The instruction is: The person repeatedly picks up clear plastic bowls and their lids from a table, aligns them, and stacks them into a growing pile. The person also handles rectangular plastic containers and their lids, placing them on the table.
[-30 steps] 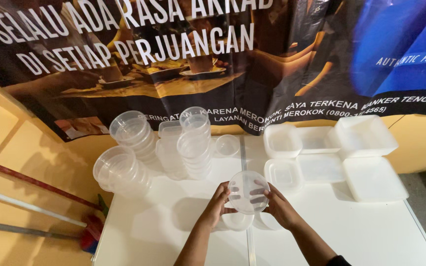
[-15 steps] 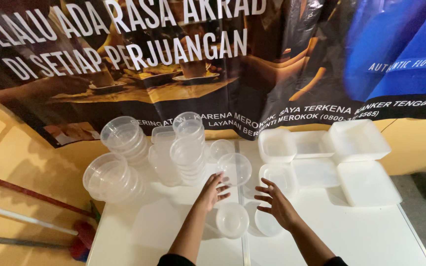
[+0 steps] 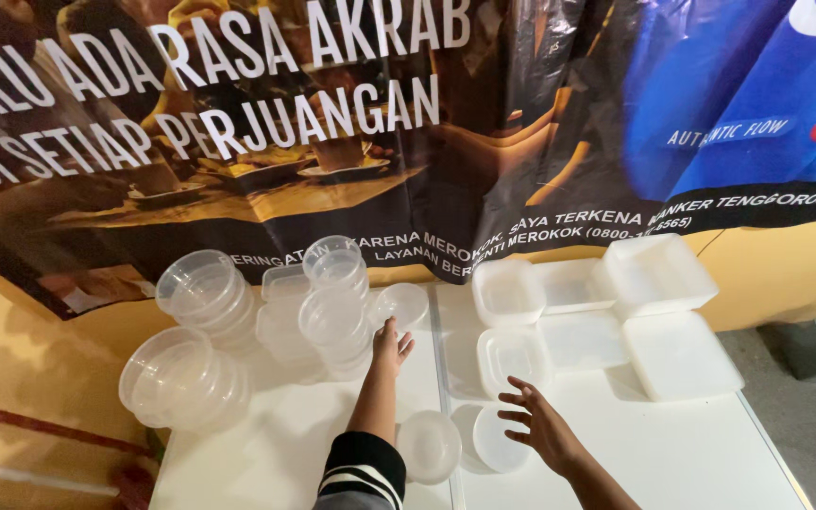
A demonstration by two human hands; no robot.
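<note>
Neither hand grips anything at this moment. Left hand (image 3: 388, 346) is stretched far across the white table (image 3: 691, 453), fingers loosely spread, tips at or just short of a small round clear container (image 3: 402, 304) near the far edge by the banner; whether skin touches plastic I cannot tell. Right hand (image 3: 542, 423) hovers low over the near middle, fingers fanned apart, just right of a round lid (image 3: 498, 440) lying flat on the table.

Key relation: small round container lies just far and slightly right of the left fingertips, in line with the forearm. Left hand is plainly the nearer one; right hand is well apart from it. Container is round, so no long axis to speak of; its mouth seems to face up, tilted a little toward the camera.

Around it:
- a stack of clear round tubs (image 3: 334, 300) stands just left of the left hand, near touching the wrist line
- two more stacks lie tipped on their sides further left (image 3: 202, 288) (image 3: 179, 380)
- a round clear bowl (image 3: 429, 446) sits near, between the forearms, beside the flat lid
- square white containers (image 3: 510, 357) and flat square lids (image 3: 680, 354) fill the right half
- dark printed banner (image 3: 332, 142) hangs behind
</note>
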